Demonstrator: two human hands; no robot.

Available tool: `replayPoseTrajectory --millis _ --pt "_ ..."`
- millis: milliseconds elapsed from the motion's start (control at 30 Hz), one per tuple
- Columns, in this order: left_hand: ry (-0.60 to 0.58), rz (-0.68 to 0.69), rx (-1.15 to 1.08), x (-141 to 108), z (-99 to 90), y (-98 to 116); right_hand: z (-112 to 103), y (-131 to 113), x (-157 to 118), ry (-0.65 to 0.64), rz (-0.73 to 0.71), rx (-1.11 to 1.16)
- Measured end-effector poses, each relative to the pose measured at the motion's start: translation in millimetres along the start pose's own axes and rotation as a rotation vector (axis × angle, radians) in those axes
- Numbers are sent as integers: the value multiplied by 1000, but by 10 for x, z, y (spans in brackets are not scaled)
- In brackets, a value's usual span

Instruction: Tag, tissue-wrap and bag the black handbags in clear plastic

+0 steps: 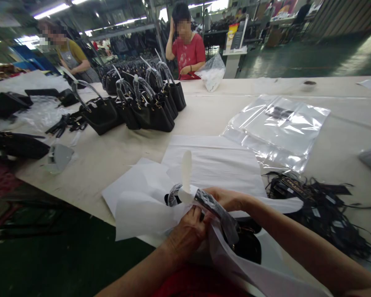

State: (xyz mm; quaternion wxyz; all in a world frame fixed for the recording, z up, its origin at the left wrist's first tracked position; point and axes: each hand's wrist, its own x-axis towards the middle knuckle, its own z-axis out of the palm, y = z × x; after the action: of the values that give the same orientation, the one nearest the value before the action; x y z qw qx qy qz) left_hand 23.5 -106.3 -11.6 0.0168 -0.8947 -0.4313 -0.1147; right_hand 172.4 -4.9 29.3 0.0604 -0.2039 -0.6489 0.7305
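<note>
A black handbag (249, 246) is right in front of me at the table's near edge, partly wrapped in white paper (235, 264). Clear plastic covers its raised handle (214, 205), from which a white tag (187, 167) sticks up. My left hand (190, 227) is closed at the bag's top, beneath the handle, with its fingers curled in. Just beyond the handle, my right hand (224, 199) reaches in from the right and meets the left one. Its fingers look bent and are partly hidden by the handle. What either hand pinches is hidden.
More white paper sheets (216, 154) lie under and beyond the bag. Clear plastic bags (284, 123) and a heap of black straps with tags (315, 206) are at right. Finished-looking black handbags (151, 113) stand at back left. Across the table is a person in red (191, 51).
</note>
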Motion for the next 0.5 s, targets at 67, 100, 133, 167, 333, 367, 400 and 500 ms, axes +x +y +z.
replayPoseTrajectory --millis 67,100,133,167,333,367,400,500 --pt "131 69 69 -56 -23 26 18 10 -32 -7 23 97" --pt "197 96 114 -92 -36 41 31 9 -49 -7 28 120" --pt "263 113 160 -129 -47 54 46 5 -67 -6 30 123" --pt "330 121 203 -162 -55 61 61 -2 -85 -6 29 107" --pt "510 38 307 -182 -70 1 76 2 -139 -27 36 -114" --pt "485 12 286 -158 -78 -25 65 19 -140 -30 37 -172" --pt "446 -13 250 -130 -89 -51 53 39 -138 -34 37 -229" --pt "288 -80 117 -57 -132 -117 32 95 -134 -35 1 -378"
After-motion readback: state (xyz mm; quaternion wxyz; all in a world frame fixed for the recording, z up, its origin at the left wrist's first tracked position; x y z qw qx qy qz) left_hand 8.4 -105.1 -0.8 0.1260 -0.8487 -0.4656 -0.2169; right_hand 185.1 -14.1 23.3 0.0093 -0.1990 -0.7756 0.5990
